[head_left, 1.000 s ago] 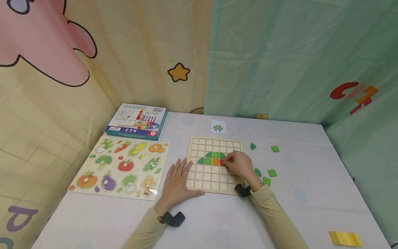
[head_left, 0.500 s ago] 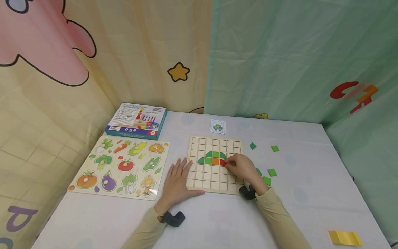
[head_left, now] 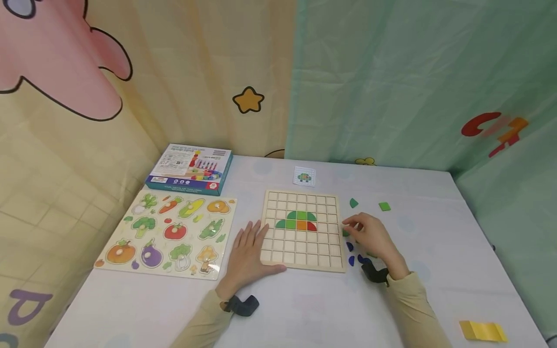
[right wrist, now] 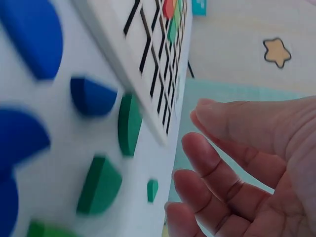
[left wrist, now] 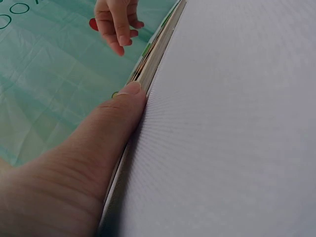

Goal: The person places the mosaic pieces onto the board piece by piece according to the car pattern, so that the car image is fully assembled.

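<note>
A wooden grid board (head_left: 278, 246) lies mid-table. Green pieces (head_left: 291, 224), an orange square (head_left: 301, 225) and a red quarter-round piece (head_left: 311, 226) sit in its cells. My left hand (head_left: 246, 256) rests spread at the board's left edge, its thumb (left wrist: 111, 116) along the front edge. Right of the board, my right hand (head_left: 372, 236) hovers above loose pieces, fingers loosely bent and nothing visible between them. Below it are dark green pieces (right wrist: 100, 185) and blue pieces (right wrist: 94, 96). Part of these pieces is hidden by the hand in the head view.
Left of the board lies a vegetable puzzle (head_left: 165, 234), with a boxed toy set (head_left: 191, 169) behind it. A small pattern card (head_left: 304, 176) lies beyond the board. At right are a dark green quarter piece (head_left: 354, 203), a green square (head_left: 384, 206) and a yellow strip (head_left: 483, 331).
My right hand has let go of the red piece, which lies in its cell, and has moved right, off the board. Blue pieces have come into view. The left hand stays put.
</note>
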Motion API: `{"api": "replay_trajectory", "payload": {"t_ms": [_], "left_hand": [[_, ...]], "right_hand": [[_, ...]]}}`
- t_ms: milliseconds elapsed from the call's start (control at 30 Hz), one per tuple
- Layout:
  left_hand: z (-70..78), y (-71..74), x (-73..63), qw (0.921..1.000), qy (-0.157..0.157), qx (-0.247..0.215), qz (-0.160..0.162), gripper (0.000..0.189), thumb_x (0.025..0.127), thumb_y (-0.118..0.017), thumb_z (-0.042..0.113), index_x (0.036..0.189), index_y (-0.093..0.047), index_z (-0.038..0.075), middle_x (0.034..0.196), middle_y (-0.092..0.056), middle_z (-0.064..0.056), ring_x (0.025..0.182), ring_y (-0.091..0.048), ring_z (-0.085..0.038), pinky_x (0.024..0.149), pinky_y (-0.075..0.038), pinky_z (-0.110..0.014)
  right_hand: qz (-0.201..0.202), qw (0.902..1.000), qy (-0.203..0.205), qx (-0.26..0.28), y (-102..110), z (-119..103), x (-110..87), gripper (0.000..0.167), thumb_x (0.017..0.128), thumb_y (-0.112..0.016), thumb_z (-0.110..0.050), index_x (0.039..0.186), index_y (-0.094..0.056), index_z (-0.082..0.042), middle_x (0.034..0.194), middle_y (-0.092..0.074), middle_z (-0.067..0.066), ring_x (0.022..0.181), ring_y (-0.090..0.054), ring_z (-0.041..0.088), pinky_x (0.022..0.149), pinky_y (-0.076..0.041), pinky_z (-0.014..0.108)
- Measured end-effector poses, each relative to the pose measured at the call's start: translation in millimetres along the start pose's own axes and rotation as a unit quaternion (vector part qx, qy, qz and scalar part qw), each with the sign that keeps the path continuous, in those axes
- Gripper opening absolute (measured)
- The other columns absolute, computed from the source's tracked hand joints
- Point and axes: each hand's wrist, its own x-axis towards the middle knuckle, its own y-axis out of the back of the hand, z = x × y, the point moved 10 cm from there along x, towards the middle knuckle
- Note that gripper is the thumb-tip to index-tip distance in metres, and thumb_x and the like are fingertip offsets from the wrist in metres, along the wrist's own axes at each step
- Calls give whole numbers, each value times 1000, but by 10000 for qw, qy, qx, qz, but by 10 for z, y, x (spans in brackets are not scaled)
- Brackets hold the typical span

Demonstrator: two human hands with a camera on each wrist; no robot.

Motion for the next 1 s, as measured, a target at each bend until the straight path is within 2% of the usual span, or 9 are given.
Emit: {"api": "replay_trajectory", "payload": {"t_ms": [233, 500, 733, 1000], "left_hand": [[-5, 6, -9, 10000, 14, -83, -14, 115, 64, -63, 78, 150, -26, 11, 156, -19, -12, 143, -5, -28, 114, -2, -43], [-2, -9, 9, 10000, -14, -49, 18, 115, 64, -63, 78, 150, -26, 11, 156, -18, -11, 143, -5, -28, 114, -2, -43], [-17, -14, 8, 10000, 4, -32, 25, 115, 65, -61, 79, 151, -25, 12, 156, -18, -11, 143, -5, -27, 114, -2, -43], [-7, -13, 2, 10000, 22, -22, -33, 115, 65, -60, 80, 151, -25, 12, 156, -18, -10, 143, -5, -27, 114, -2, -43]], "right_hand": [[-53, 9989, -420, -178, 148, 298, -94, 14, 85, -71, -12, 97, -71, -4, 84, -62, 3, 72, -52, 19, 56, -44, 30], [-75, 9961, -858, -203, 261, 471, -187, 17, 84, -72, -15, 97, -71, -4, 83, -60, 5, 71, -48, 21, 54, -40, 30], [-406, 9960, -791, -53, 161, 441, -168, 21, 81, -75, -19, 95, -70, -4, 81, -59, 3, 68, -47, 20, 55, -40, 31], [-548, 9936, -905, -403, 49, 460, -171, 25, 78, -79, -21, 95, -71, -5, 84, -61, 3, 71, -51, 19, 60, -43, 32]]}}
